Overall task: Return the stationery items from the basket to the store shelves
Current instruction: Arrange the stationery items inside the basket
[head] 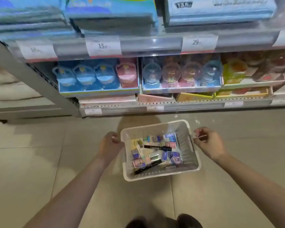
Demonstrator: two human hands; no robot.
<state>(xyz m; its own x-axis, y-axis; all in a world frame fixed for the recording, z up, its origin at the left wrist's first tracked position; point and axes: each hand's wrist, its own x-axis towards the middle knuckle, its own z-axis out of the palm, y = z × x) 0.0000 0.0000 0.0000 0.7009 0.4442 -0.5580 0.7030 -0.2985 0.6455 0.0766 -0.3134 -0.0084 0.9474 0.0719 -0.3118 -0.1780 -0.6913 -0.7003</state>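
Mostly blurred — basket contents, shelf tags.

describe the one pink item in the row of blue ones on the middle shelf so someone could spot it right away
Find the price tag reading 15 on the upper shelf edge. Just below, a blue tray holds a row of four boxed toys. The pink toy is at the right end, the only pink among three blue.

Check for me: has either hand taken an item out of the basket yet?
No, the left hand and right hand sit at opposite sides of the basket, and neither holds an item.
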